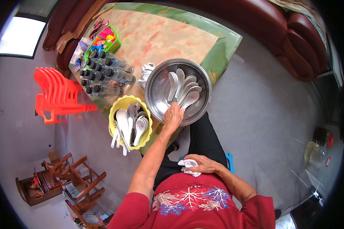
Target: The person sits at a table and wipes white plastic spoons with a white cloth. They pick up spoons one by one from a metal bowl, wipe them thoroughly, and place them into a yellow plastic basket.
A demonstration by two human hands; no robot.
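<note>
A large stainless steel basin [157,84] sits at the table's near right corner, with several white soup spoons [180,86] lying fanned inside. My left hand [173,115] reaches over its near rim, fingers closed at the handle of the nearest white soup spoon [191,99]. In my lap, my right hand [203,164] is closed on a crumpled white cloth [189,167]. Left of the basin, a yellow scalloped basket [149,131] holds white spoons, metal spoons and other utensils, some handles sticking out over its near edge.
Several clear bottles with black caps [111,76] lie on the marble-patterned table [172,34]. Behind them is a green basket [114,45] of colourful small things. White cloth [146,72] lies beside the basin. Stacked orange stools [53,93] stand left; a blue stool [229,162] is under me.
</note>
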